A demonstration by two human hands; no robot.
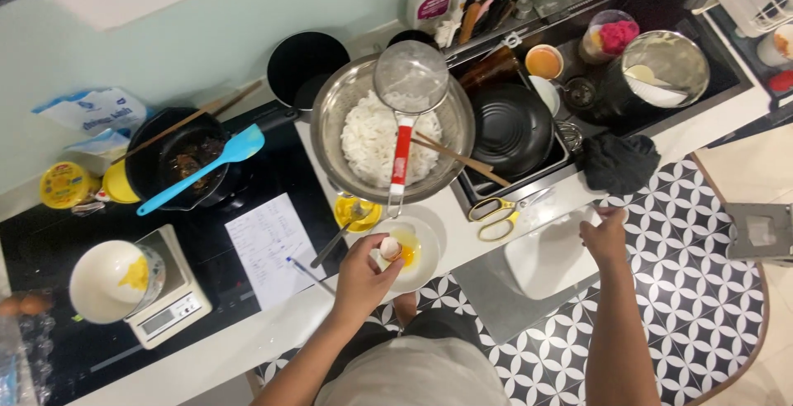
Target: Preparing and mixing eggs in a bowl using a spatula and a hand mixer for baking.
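The left hand [363, 278] reaches forward from a bent arm, fingers curled closed around an eggshell half [389, 248] held just over a small white bowl [427, 245] with yolk in it. The right hand [605, 237] stretches out past the counter edge over the patterned floor, fingers loosely bent, apparently empty. Yellow-handled scissors [497, 210] lie between the hands. Beyond, a red-handled strainer [407, 96] rests across a steel colander of white noodles [376, 137], chopsticks [462, 158] leaning beside.

Left hand [361, 278] raised, fingers curled in grip; right hand [605, 237] lowered, fingers loose.
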